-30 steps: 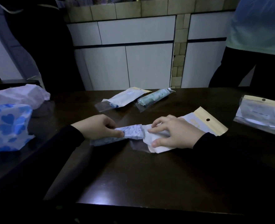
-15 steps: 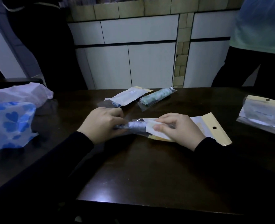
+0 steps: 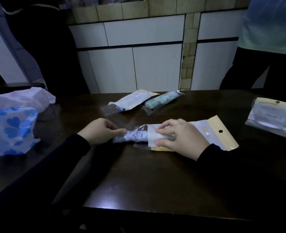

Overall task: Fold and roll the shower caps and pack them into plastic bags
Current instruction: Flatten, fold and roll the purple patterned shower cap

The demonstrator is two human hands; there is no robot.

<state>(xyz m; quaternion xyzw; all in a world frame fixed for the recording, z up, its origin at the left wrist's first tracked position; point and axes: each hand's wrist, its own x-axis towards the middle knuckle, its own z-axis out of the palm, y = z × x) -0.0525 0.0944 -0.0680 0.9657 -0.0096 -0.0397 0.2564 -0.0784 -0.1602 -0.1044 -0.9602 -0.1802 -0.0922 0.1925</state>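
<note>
A dim view from above of a dark wooden surface (image 3: 155, 179) with two hands in dark sleeves working at its middle. The left hand (image 3: 100, 132) pinches the left end of a rolled shower cap (image 3: 132, 137) (pale with small purple marks) between thumb and fingertips. The roll lies flat, its right end already inside the open mouth of a plastic bag (image 3: 206, 130) with a yellow header strip. The right hand (image 3: 181, 137) rests on that bag, fingers curled around its opening, holding it down. Farther away lie two packed bags, one white (image 3: 132, 100), one holding a green roll (image 3: 162, 101). A stack of bags (image 3: 275, 116) sits at the far right. At left lie a loose blue heart-print cap (image 3: 9, 130) and a pale cap (image 3: 24, 100) beyond it.
</note>
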